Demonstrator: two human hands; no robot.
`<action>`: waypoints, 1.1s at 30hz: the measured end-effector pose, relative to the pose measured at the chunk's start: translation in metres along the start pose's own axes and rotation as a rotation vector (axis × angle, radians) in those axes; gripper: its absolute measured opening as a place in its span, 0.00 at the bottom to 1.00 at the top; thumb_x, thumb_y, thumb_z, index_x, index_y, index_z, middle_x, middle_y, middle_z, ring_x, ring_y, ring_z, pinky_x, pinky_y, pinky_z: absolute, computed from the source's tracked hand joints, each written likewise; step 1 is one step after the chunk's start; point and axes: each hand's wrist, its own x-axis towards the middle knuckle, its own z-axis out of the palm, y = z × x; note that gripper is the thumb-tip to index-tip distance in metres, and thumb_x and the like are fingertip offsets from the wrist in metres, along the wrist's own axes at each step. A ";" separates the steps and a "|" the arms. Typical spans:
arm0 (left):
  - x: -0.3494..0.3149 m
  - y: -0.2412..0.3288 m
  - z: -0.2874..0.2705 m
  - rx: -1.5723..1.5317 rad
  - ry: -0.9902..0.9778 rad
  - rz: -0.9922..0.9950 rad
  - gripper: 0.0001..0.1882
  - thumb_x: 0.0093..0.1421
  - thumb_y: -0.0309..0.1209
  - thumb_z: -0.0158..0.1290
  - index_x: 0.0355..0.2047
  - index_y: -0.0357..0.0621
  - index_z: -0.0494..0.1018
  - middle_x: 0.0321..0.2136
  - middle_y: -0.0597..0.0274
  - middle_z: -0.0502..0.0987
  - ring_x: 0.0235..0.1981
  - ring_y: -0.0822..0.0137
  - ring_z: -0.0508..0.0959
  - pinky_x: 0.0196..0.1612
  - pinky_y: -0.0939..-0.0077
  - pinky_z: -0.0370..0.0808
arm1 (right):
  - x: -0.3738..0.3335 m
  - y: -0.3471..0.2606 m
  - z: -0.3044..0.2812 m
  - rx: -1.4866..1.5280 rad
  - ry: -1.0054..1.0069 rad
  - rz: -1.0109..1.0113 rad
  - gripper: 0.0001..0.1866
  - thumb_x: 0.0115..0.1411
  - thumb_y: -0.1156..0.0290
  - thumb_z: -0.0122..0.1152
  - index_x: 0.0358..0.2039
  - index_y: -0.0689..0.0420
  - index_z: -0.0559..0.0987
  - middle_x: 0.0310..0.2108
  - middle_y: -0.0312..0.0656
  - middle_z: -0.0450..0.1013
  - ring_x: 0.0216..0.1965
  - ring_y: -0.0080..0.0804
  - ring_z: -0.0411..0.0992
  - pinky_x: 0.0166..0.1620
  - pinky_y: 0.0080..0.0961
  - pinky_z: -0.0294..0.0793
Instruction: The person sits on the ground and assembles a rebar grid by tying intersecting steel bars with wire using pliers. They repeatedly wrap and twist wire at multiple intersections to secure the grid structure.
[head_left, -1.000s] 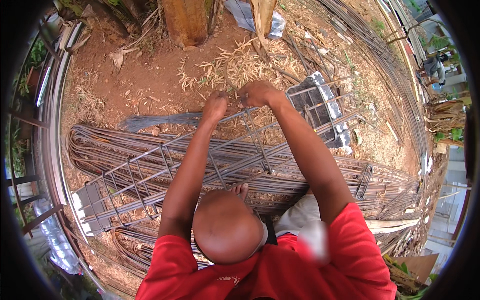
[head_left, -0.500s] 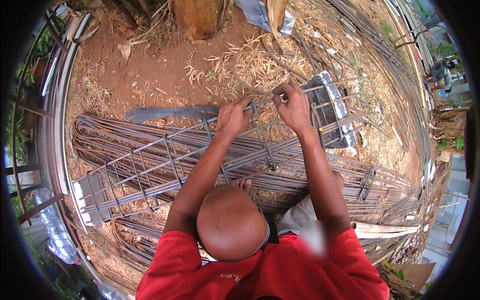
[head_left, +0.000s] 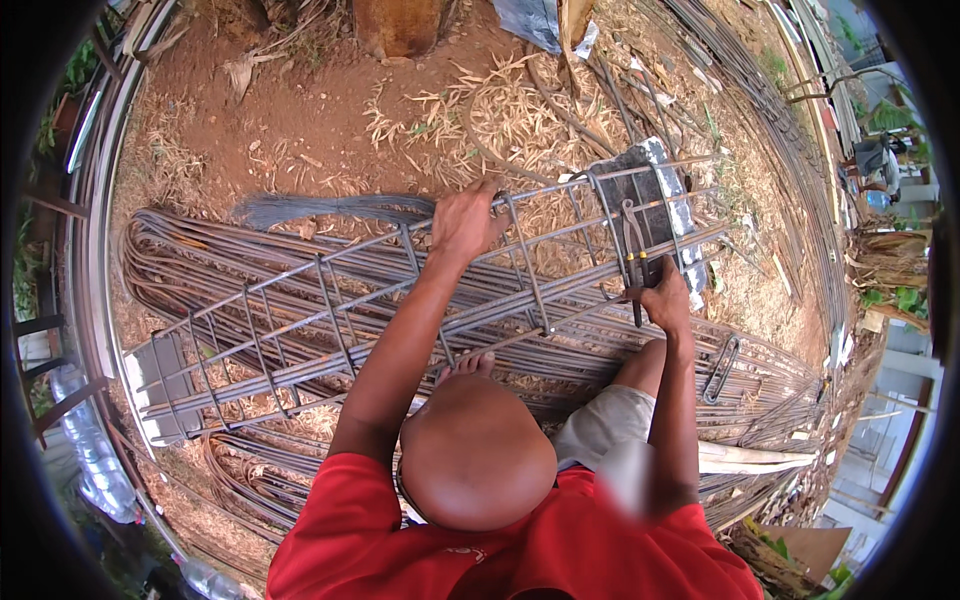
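A long rebar cage (head_left: pixel 385 349) of straight bars and square stirrups stretches slantwise before me. My left hand (head_left: pixel 463 226) is closed around its far top bar, beside a stirrup. Toward the cage's right end, pincers (head_left: pixel 629 225) with black, yellow-banded handles lie across the bars, jaws pointing away from me. My right hand (head_left: pixel 668 297) is at their handles, fingers curled against them; the fingertips are partly hidden. Under the cage's right end is a dark block with white edges (head_left: pixel 655 190); a grey block (head_left: pixel 165 365) supports the left end.
Bundles of bent rebar (head_left: pixel 190 255) lie beneath and around the cage. A sheaf of thin tie wire (head_left: pixel 330 207) rests beyond it on the left. A tree stump (head_left: pixel 397 25) stands at the far side, and long bars (head_left: pixel 760 95) run along the right.
My right hand has left the far top bar and come down toward me to the pincers' handles. My left hand stays on the top bar. The view has shifted slightly.
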 end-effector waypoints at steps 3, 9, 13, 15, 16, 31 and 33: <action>0.002 -0.001 -0.002 -0.017 -0.047 -0.016 0.22 0.64 0.39 0.62 0.54 0.41 0.83 0.55 0.47 0.83 0.49 0.49 0.86 0.56 0.52 0.82 | 0.013 -0.020 -0.019 0.178 -0.037 0.125 0.24 0.52 0.62 0.71 0.43 0.68 0.80 0.33 0.57 0.81 0.38 0.52 0.82 0.43 0.45 0.79; 0.003 -0.009 0.004 0.020 -0.063 0.030 0.17 0.65 0.40 0.61 0.45 0.40 0.84 0.40 0.52 0.85 0.40 0.52 0.88 0.45 0.57 0.86 | 0.013 -0.083 -0.061 0.389 -0.301 0.163 0.28 0.63 0.62 0.66 0.60 0.64 0.80 0.34 0.48 0.79 0.30 0.38 0.79 0.34 0.32 0.77; 0.004 -0.012 0.010 -0.003 -0.100 0.005 0.19 0.63 0.39 0.62 0.49 0.40 0.85 0.40 0.51 0.85 0.35 0.50 0.87 0.43 0.55 0.85 | 0.039 -0.144 -0.068 -0.057 -0.270 -0.283 0.26 0.66 0.63 0.68 0.63 0.56 0.80 0.41 0.50 0.83 0.42 0.51 0.81 0.49 0.41 0.79; 0.004 -0.013 0.011 0.007 -0.125 0.002 0.18 0.63 0.38 0.62 0.47 0.38 0.84 0.38 0.52 0.85 0.34 0.51 0.87 0.41 0.56 0.85 | 0.057 -0.173 -0.073 -0.404 -0.220 -0.560 0.21 0.64 0.67 0.68 0.58 0.50 0.85 0.46 0.49 0.84 0.53 0.56 0.80 0.60 0.46 0.75; 0.005 -0.013 0.011 0.005 -0.107 0.009 0.18 0.63 0.38 0.62 0.47 0.38 0.84 0.38 0.52 0.85 0.33 0.51 0.87 0.41 0.56 0.86 | 0.065 -0.187 -0.072 -0.505 -0.217 -0.602 0.19 0.64 0.68 0.68 0.57 0.49 0.86 0.46 0.48 0.84 0.53 0.54 0.80 0.60 0.46 0.76; 0.006 -0.020 0.024 0.038 -0.078 0.057 0.14 0.68 0.36 0.57 0.42 0.39 0.86 0.37 0.55 0.85 0.26 0.64 0.84 0.29 0.66 0.86 | 0.126 -0.283 -0.050 -0.921 -0.403 -0.537 0.17 0.63 0.76 0.59 0.43 0.39 0.91 0.42 0.41 0.86 0.46 0.43 0.85 0.51 0.42 0.81; 0.006 -0.021 0.026 0.053 -0.058 0.079 0.14 0.68 0.36 0.56 0.43 0.40 0.86 0.38 0.55 0.85 0.24 0.65 0.83 0.28 0.66 0.85 | 0.130 -0.292 -0.050 -0.989 -0.453 -0.507 0.16 0.62 0.75 0.60 0.42 0.41 0.91 0.41 0.41 0.86 0.47 0.43 0.85 0.50 0.42 0.81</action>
